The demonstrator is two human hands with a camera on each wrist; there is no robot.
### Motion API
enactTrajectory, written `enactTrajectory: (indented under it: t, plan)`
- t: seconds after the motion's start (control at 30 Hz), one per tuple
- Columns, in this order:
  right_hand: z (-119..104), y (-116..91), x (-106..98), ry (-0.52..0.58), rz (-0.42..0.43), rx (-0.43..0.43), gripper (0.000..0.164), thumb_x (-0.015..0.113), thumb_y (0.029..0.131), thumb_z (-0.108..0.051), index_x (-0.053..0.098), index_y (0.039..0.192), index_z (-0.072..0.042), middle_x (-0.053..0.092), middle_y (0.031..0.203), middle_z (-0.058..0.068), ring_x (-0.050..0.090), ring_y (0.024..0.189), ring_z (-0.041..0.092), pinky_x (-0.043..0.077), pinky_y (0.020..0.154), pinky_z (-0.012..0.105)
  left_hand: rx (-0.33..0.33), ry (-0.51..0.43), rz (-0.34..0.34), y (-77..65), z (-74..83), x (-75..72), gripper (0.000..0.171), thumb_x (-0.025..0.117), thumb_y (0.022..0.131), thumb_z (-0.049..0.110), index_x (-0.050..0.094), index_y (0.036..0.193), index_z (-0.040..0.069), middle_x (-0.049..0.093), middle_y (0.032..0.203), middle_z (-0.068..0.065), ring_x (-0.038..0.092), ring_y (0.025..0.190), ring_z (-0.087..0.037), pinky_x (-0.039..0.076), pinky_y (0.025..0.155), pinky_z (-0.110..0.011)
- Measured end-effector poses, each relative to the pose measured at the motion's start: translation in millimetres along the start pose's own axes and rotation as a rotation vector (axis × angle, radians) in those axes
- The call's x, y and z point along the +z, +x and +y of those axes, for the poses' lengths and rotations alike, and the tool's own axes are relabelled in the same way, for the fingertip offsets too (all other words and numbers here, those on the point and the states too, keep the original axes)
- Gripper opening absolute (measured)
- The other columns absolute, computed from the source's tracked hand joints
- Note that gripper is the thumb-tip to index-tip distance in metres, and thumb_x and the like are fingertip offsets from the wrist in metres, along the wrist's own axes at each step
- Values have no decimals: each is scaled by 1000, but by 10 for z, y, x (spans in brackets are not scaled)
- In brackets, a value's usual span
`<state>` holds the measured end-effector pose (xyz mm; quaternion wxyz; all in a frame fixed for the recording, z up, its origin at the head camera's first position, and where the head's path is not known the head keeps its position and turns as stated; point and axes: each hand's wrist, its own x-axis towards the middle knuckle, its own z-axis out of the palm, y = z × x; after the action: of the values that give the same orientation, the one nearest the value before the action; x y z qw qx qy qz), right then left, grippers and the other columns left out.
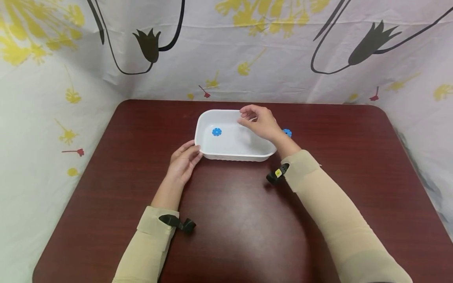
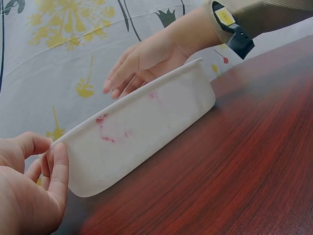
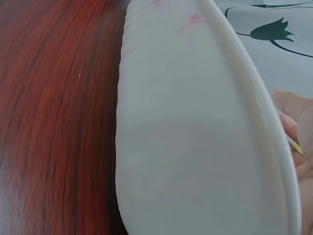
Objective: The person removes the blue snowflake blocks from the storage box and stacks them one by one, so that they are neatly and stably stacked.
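Note:
A white rectangular tray (image 1: 235,152) with rounded corners rests on the table. Its outer wall carries pinkish smears in the left wrist view. My left hand (image 1: 182,163) grips the tray's near left corner, thumb and fingers at the rim. Inside, toward the left, lies a blue snowflake-shaped disc (image 1: 216,132). Over the tray's right half hovers my right hand (image 1: 261,122), fingers loosely bent; no object shows between them. In the left wrist view, the right hand (image 2: 146,63) appears just above the rim. A second blue notched piece (image 1: 287,133), partly hidden by the right wrist, lies right of the tray.
The dark reddish-brown table (image 1: 230,220) has rounded far corners. White cloth (image 1: 198,51) printed with yellow flowers and dark tulips hangs behind it and along both sides. Black straps with small cameras (image 1: 277,173) sit on both wrists, over beige sleeves.

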<state>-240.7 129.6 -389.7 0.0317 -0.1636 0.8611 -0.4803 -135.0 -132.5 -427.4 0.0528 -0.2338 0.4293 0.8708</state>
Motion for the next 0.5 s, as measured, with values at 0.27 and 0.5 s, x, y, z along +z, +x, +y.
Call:
enactTrajectory:
  t: [0.27, 0.5]
  plan:
    - [-41, 101, 152, 2, -35, 4, 33, 75, 94, -18, 66, 120, 1, 68, 105, 12, 63, 99, 24, 55, 90, 36, 4, -5, 3, -5, 6, 2, 20, 69, 90, -8, 65, 103, 6, 65, 94, -6, 65, 73, -12, 62, 71, -20]
    - [-68, 194, 279, 10, -56, 4, 32, 74, 94, -18, 66, 120, 1, 68, 107, 14, 63, 101, 25, 54, 92, 36, 5, 12, -1, -5, 12, 11, 20, 67, 91, -9, 65, 103, 7, 66, 91, -4, 65, 72, -12, 62, 70, -19]
